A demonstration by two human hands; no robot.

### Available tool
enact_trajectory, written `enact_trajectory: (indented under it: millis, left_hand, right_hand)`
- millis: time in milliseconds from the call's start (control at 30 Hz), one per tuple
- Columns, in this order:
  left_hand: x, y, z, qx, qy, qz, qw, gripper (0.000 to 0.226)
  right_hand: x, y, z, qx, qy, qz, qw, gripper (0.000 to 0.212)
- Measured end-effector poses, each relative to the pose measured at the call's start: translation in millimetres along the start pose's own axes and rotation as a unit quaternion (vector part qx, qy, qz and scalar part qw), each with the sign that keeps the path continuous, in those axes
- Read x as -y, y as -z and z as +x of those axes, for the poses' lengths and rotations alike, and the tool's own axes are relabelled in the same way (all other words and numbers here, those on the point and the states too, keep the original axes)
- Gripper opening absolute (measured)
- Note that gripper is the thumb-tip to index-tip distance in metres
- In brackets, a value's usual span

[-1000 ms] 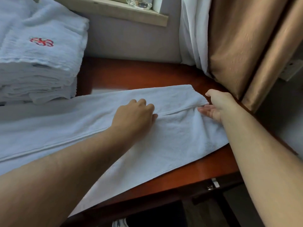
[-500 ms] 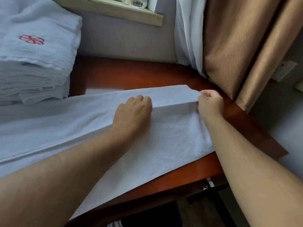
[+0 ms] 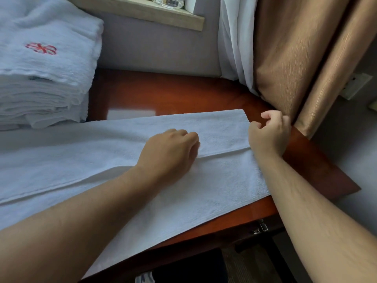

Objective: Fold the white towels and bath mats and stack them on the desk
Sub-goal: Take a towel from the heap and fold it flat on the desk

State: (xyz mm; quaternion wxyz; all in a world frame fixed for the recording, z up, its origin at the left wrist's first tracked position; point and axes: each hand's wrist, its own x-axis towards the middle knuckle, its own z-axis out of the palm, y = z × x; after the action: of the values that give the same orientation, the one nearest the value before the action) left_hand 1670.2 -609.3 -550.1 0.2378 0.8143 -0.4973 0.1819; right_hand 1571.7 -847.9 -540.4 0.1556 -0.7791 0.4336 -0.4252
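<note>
Across the desk in front of me, seen from the head camera, the white towel lies flat. It runs from the left edge of view to the desk's right end. Its far long side is already folded toward me, so a doubled layer ends in a straight edge along the middle. The near part hangs slightly over the desk's front. Behind it on the left sits the stack of folded towels, the top one marked with a red emblem.

I judge the towel to be soft, light terry. It will sag and wrinkle if lifted by one point, and it will not slip on itself. The corners at the short right end are the sensible places to take hold, with a flat palm to smooth the layers afterward.

My left hand rests on the towel right at that folded edge, knuckles up and fingers curled under. The tips are hidden, so I cannot tell whether they pinch the layer or only press it.

My right hand is at the towel's short right end, its heel just over the cloth, close to the brown curtain. Its fingers are loosely half curled over bare wood. Thumb and forefinger are apart, and I can see nothing between them.
</note>
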Motion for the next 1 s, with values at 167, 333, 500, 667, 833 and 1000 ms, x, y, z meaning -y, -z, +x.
enact_trajectory:
  millis: [167,333,500,667,833,1000]
  left_hand:
    - [17,-3,-3,0.179,0.094,0.036,0.979,0.052]
    - [26,-2,-26,0.249,0.098,0.044,0.963,0.072]
    - [39,17,-47,0.266,0.098,0.054,0.958,0.077]
    - [40,45,-66,0.181,0.051,-0.056,0.981,0.050]
    - [79,97,-123,0.154,0.088,0.000,0.984,0.044]
    - [141,149,-207,0.249,0.256,0.103,0.928,0.075]
  right_hand:
    - [28,-14,-2,0.243,0.091,-0.173,0.950,0.062]
    - [7,-30,-15,0.387,0.050,-0.257,0.884,0.084]
    - [5,-24,-16,0.337,0.068,-0.217,0.914,0.070]
    - [33,-2,-59,0.193,0.266,-0.080,0.941,0.023]
    - [106,6,-147,0.330,0.368,0.084,0.865,0.012]
    - [175,-2,-226,0.425,0.430,0.096,0.791,0.053]
